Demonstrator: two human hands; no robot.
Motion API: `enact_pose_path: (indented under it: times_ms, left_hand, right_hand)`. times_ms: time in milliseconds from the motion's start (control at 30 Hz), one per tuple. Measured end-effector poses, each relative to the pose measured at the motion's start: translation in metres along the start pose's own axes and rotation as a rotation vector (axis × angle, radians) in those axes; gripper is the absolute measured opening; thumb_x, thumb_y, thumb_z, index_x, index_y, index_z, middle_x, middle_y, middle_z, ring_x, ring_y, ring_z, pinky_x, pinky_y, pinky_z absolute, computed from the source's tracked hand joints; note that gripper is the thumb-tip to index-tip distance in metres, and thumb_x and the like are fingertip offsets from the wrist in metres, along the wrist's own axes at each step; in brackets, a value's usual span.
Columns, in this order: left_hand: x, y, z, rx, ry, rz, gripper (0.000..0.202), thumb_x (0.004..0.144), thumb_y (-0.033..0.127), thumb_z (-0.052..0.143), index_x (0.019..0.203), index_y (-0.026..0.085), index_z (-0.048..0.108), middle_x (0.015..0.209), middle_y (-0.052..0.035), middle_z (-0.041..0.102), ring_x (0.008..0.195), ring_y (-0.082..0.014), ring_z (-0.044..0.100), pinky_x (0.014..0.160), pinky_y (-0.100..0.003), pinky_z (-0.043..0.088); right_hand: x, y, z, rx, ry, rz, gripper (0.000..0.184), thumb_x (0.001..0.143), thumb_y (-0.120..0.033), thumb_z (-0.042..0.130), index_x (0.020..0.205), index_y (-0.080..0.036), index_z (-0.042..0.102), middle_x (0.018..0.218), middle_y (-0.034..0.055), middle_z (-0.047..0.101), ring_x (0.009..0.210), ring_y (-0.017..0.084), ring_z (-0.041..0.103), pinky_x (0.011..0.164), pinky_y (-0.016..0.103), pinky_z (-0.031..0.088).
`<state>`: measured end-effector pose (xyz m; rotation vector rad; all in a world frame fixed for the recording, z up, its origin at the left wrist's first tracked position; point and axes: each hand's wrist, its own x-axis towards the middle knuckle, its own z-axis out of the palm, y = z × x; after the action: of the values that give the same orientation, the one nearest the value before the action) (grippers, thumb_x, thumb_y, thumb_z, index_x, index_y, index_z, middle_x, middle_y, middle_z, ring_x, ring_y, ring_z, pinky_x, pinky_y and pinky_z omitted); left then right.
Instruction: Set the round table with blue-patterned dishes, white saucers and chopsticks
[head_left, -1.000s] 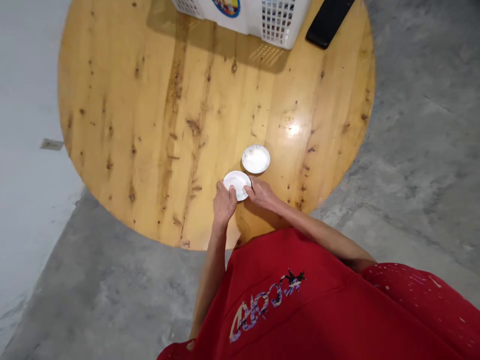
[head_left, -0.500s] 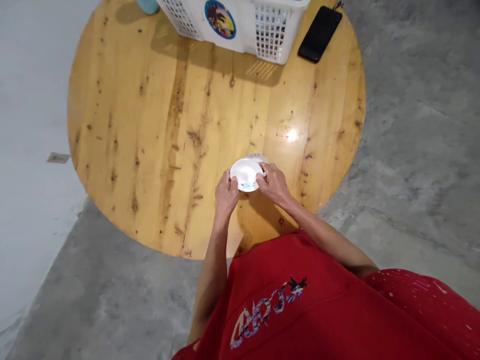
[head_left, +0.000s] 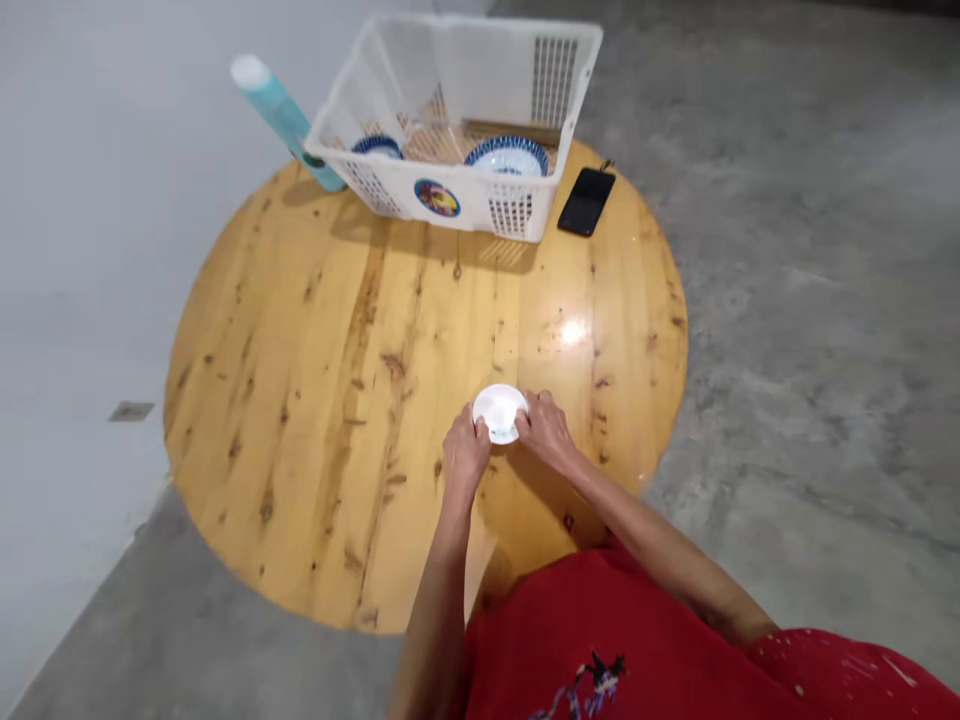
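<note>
A small white bowl is held over the near part of the round wooden table, with a small bluish mark on its inner side. My left hand grips its left rim, thumb on the inside edge. On the right rim, my right hand closes with thumb and fingers. The bowl's underside is hidden, so I cannot tell whether it touches the table or has another dish beneath it.
A white plastic basket holding blue-and-white bowls stands at the table's far side. Left of it is a light-blue cylindrical container; right of it lies a black phone. The round table stands beside a pale wall.
My view has tilted up, bringing the basket's inside into sight. A second white piece seen behind the bowl earlier no longer shows. Both hands keep hold of the bowl.
</note>
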<state>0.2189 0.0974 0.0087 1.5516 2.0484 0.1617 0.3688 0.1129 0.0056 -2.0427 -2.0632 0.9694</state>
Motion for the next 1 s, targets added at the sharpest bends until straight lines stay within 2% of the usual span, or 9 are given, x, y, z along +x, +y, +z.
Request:
enact_pose_path:
  times_ms: [167, 267, 433, 600, 700, 800, 933, 1000]
  left_hand:
    - [0.004, -0.002, 0.002, 0.059, 0.002, 0.006, 0.038, 0.096, 0.027, 0.038, 0.122, 0.015, 0.063, 0.108, -0.0152, 0.070, 0.101, -0.0280, 0.067, 0.085, -0.036, 0.048]
    - [0.006, -0.005, 0.004, 0.055, 0.018, -0.003, 0.036, 0.097, 0.031, 0.037, 0.115, 0.017, 0.064, 0.106, -0.0148, 0.069, 0.101, -0.0276, 0.067, 0.084, -0.036, 0.049]
    - [0.016, -0.010, 0.013, -0.134, -0.060, -0.045, 0.035, 0.096, 0.038, 0.041, 0.113, 0.016, 0.062, 0.107, -0.0141, 0.072, 0.100, -0.0279, 0.068, 0.085, -0.036, 0.050]
    - [0.022, -0.014, 0.018, -0.340, -0.044, -0.022, 0.031, 0.092, 0.035, 0.046, 0.106, 0.013, 0.062, 0.107, -0.0152, 0.072, 0.098, -0.0267, 0.069, 0.085, -0.036, 0.051]
    - [0.004, -0.019, 0.020, -0.516, -0.050, 0.012, 0.034, 0.088, 0.042, 0.051, 0.104, 0.014, 0.062, 0.101, -0.0130, 0.072, 0.094, -0.0262, 0.069, 0.082, -0.037, 0.053]
    - [-0.030, -0.023, 0.025, -0.657, -0.071, -0.015, 0.043, 0.084, 0.054, 0.056, 0.102, 0.016, 0.059, 0.096, -0.0106, 0.070, 0.088, -0.0264, 0.068, 0.076, -0.037, 0.055]
    - [-0.081, -0.019, 0.035, -0.816, -0.087, -0.187, 0.056, 0.072, 0.067, 0.066, 0.096, 0.017, 0.058, 0.086, -0.0075, 0.067, 0.084, -0.0271, 0.068, 0.070, -0.037, 0.058]
    - [-0.101, -0.011, 0.038, -0.881, -0.112, -0.286, 0.064, 0.069, 0.070, 0.068, 0.104, 0.017, 0.059, 0.094, -0.0102, 0.070, 0.088, -0.0295, 0.069, 0.066, -0.037, 0.059]
  right_hand:
    - [0.002, 0.003, -0.001, -0.008, 0.001, 0.023, 0.042, 0.099, -0.028, 0.036, 0.135, -0.013, 0.052, 0.113, 0.0148, 0.057, 0.094, 0.024, 0.063, 0.085, 0.034, 0.046]
    - [0.002, 0.009, 0.002, 0.023, 0.000, 0.013, 0.040, 0.099, -0.030, 0.038, 0.130, -0.013, 0.055, 0.114, 0.0149, 0.059, 0.095, 0.024, 0.063, 0.085, 0.033, 0.045]
    - [0.008, 0.018, 0.012, 0.177, -0.002, -0.034, 0.034, 0.098, -0.031, 0.041, 0.115, -0.011, 0.062, 0.106, 0.0133, 0.066, 0.100, 0.022, 0.060, 0.087, 0.030, 0.042]
    - [0.009, 0.019, 0.018, 0.255, 0.052, -0.022, 0.032, 0.095, -0.030, 0.042, 0.105, -0.010, 0.066, 0.100, 0.0123, 0.068, 0.094, 0.021, 0.060, 0.083, 0.028, 0.041]
    - [-0.005, 0.023, 0.021, 0.327, 0.074, -0.025, 0.030, 0.093, -0.029, 0.044, 0.101, -0.011, 0.067, 0.097, 0.0107, 0.068, 0.090, 0.021, 0.060, 0.081, 0.029, 0.042]
    - [-0.030, 0.032, 0.026, 0.382, 0.086, -0.039, 0.028, 0.091, -0.028, 0.047, 0.103, -0.013, 0.066, 0.098, 0.0104, 0.068, 0.091, 0.021, 0.060, 0.082, 0.030, 0.043]
    - [-0.069, 0.044, 0.026, 0.420, 0.033, -0.059, 0.027, 0.087, -0.025, 0.050, 0.106, -0.014, 0.066, 0.100, 0.0106, 0.067, 0.092, 0.022, 0.061, 0.083, 0.032, 0.043]
    - [-0.086, 0.049, 0.024, 0.428, 0.013, -0.075, 0.026, 0.086, -0.024, 0.051, 0.105, -0.016, 0.066, 0.101, 0.0094, 0.067, 0.092, 0.022, 0.061, 0.083, 0.032, 0.043]
